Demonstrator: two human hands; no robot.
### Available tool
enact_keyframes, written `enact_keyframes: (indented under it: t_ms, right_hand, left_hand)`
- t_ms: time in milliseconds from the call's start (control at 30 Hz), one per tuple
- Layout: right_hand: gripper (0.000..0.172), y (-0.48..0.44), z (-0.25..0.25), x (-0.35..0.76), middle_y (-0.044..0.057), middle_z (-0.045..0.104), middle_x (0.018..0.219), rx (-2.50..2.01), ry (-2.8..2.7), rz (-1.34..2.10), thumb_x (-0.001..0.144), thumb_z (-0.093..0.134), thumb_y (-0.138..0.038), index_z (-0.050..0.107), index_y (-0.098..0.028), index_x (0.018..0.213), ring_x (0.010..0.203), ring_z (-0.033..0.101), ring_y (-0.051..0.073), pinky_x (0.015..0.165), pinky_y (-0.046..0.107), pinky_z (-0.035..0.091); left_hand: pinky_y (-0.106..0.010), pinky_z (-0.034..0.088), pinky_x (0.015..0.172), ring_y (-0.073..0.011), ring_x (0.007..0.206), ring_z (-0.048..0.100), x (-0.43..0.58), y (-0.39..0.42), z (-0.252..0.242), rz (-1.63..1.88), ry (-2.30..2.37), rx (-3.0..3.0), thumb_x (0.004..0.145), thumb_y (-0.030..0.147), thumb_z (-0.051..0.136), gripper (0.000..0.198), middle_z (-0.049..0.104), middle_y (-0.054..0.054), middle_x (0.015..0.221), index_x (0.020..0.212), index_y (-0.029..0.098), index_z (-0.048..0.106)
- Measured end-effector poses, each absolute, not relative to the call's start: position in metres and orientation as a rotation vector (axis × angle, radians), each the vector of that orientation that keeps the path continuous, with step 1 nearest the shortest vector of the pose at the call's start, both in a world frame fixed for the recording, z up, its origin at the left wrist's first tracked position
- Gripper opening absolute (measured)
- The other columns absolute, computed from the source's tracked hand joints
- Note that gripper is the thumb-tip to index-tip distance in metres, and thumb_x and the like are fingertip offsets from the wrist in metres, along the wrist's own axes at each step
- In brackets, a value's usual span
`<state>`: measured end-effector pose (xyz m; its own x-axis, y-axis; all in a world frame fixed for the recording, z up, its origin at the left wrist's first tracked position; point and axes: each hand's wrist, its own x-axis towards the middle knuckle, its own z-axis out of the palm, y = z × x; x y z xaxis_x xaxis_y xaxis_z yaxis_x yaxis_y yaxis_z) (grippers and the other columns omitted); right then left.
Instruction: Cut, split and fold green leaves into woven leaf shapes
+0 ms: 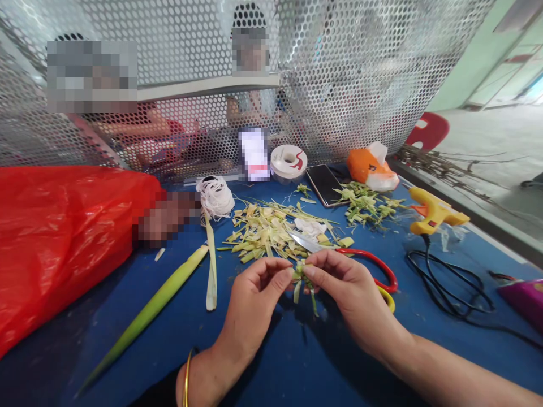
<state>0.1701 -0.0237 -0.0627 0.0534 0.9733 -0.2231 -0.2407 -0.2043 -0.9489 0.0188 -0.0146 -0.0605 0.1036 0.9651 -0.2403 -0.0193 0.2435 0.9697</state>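
two hands (250,299), one glue gun (435,212)

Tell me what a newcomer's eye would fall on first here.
Probably the big red plastic bag along the left side. Then, likely, the bright yellow glue gun at the right of the blue table. Near the centre, the left hand and right hand pinch a small green plant piece.

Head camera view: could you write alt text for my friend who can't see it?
The left hand and right hand together pinch a small green leafy piece above a blue table. Beyond them lie a pile of leaf clippings and red-handled scissors; a yellow glue gun sits to the right.
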Motion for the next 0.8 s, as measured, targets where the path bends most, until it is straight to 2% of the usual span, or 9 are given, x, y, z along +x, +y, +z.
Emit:
enact_keyframes:
  t_ms: [167, 400, 533, 633, 800]
  right_hand:
    - [0.026, -0.0240, -0.0643, 0.1705, -0.002, 0.061, 0.063, -1.215, -0.886, 1.407, 0.065, 0.081, -0.040, 0.067, -0.018, 0.071, 0.058, 0.052, 0.012, 0.056, 0.024, 0.042]
    - [0.026, -0.0236, -0.0654, 0.1706, -0.003, 0.060, 0.062, -1.219, -0.902, 1.391, 0.065, 0.082, -0.038, 0.067, -0.018, 0.071, 0.057, 0.049, 0.010, 0.055, 0.023, 0.041]
    - [0.025, -0.0243, -0.0656, 0.1713, -0.002, 0.060, 0.063, -1.217, -0.915, 1.398, 0.067, 0.080, -0.039, 0.067, -0.018, 0.072, 0.058, 0.050, 0.011, 0.056, 0.024, 0.042]
    - [0.024, -0.0247, -0.0654, 0.1714, -0.001, 0.061, 0.065, -1.214, -0.929, 1.404, 0.068, 0.079, -0.037, 0.067, -0.017, 0.072, 0.059, 0.052, 0.011, 0.058, 0.023, 0.044]
    - [0.029, -0.0239, -0.0636, 0.1705, -0.001, 0.062, 0.065, -1.218, -0.913, 1.408, 0.066, 0.080, -0.040, 0.067, -0.016, 0.076, 0.059, 0.054, 0.012, 0.057, 0.024, 0.045]
  left_hand:
    - [-0.024, 0.046, 0.067, -0.0149, 0.068, 0.062, 0.0192, -0.0157, -0.0590, 0.904, 1.270, 1.114, 0.076, 0.031, 0.069, 0.013, 0.067, 0.000, 0.067, 0.073, 0.018, 0.068]
    - [-0.024, 0.047, 0.068, -0.0137, 0.067, 0.061, 0.0214, -0.0172, -0.0561, 0.959, 1.188, 0.964, 0.076, 0.037, 0.069, 0.021, 0.069, -0.001, 0.071, 0.082, 0.017, 0.071]
    - [-0.024, 0.047, 0.068, -0.0140, 0.067, 0.061, 0.0215, -0.0157, -0.0562, 0.887, 1.195, 1.016, 0.071, 0.032, 0.074, 0.016, 0.070, -0.001, 0.068, 0.074, 0.016, 0.072]
    - [-0.023, 0.047, 0.068, -0.0130, 0.067, 0.061, 0.0209, -0.0163, -0.0585, 0.876, 1.193, 1.005, 0.073, 0.030, 0.073, 0.014, 0.070, -0.001, 0.068, 0.073, 0.016, 0.073]
    - [-0.021, 0.048, 0.066, -0.0110, 0.064, 0.061, 0.0217, -0.0175, -0.0595, 0.910, 1.179, 0.847, 0.068, 0.024, 0.076, 0.011, 0.070, -0.001, 0.065, 0.071, 0.015, 0.072]
